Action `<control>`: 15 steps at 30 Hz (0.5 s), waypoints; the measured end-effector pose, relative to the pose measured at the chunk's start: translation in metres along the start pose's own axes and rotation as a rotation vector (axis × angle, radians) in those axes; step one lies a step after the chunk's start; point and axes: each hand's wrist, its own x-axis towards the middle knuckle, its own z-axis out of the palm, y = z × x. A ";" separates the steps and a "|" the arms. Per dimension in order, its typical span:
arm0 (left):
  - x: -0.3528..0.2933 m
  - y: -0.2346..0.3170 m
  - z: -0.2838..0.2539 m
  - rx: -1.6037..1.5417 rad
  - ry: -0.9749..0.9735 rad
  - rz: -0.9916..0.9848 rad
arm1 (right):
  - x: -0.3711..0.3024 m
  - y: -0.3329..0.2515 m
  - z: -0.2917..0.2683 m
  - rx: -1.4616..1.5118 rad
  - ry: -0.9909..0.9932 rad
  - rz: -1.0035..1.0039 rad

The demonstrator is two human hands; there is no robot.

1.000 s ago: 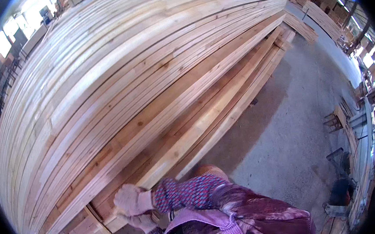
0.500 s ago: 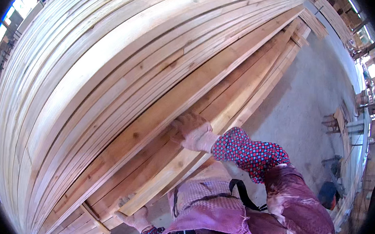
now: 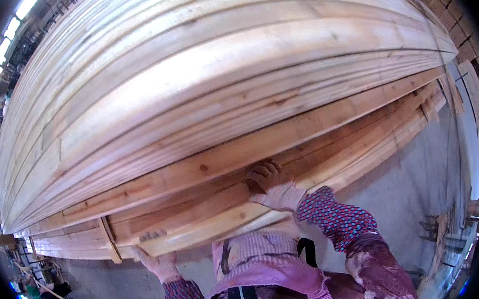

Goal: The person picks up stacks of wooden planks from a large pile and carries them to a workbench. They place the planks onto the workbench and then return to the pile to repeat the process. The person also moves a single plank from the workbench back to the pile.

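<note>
A long pale wooden board (image 3: 206, 233) lies along the near side of a big lumber stack, close in front of my body. My left hand (image 3: 158, 262) is closed around its left end, thumb on the near side and fingertips showing over the far edge. Farther right along the same board, my right hand (image 3: 275, 193) reaches across it with curled fingers over its far edge. Both hands seem to wear soiled work gloves. Behind the held board are darker reddish boards (image 3: 190, 203) at a lower level, partly in shadow.
The tall stack of planks (image 3: 160, 81) fills the upper left and middle. A short cross strip (image 3: 109, 240) sits among the lower boards to the left of my left hand. Grey concrete floor (image 3: 394, 184) lies to the right. More lumber (image 3: 474, 92) stands at the far right.
My view has turned, so the stack and boards now run flatter across the picture. Both hands stay on the board, and the right hand's curled fingers show more plainly.
</note>
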 end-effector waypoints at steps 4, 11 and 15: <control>0.006 0.001 -0.005 -0.060 0.022 -0.036 | -0.025 0.011 -0.058 -0.131 -0.733 0.160; 0.062 0.008 -0.055 -0.093 -0.195 -0.015 | -0.029 0.006 -0.081 -0.236 -0.522 0.067; 0.063 0.012 -0.071 0.124 0.031 -0.029 | -0.012 -0.048 -0.163 -0.174 -0.227 -0.127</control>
